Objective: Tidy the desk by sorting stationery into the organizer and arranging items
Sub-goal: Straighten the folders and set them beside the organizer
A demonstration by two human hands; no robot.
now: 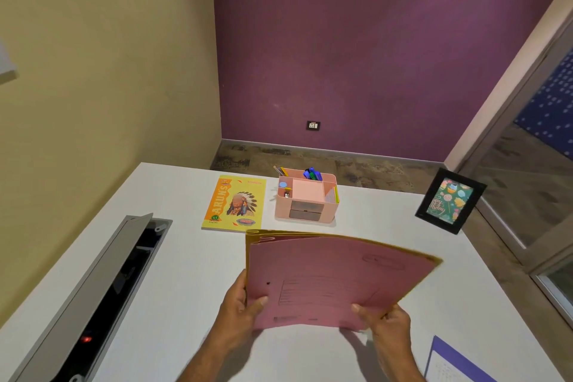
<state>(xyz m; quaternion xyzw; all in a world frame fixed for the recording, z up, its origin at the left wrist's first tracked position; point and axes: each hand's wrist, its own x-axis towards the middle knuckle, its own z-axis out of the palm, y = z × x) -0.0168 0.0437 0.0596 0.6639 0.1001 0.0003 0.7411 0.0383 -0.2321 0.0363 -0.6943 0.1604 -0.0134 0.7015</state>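
Left hand and right hand pinch the lower corners of a pink card file folder, tilted above the white tabletop.
Beyond it lie a yellow notebook and, just beside, a pink plastic organizer holding pens.

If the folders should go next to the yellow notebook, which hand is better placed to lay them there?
Probably the left hand. It grips the pink folders on the side nearer the yellow notebook, which lies ahead to the left. The right hand holds the opposite lower edge, farther away.
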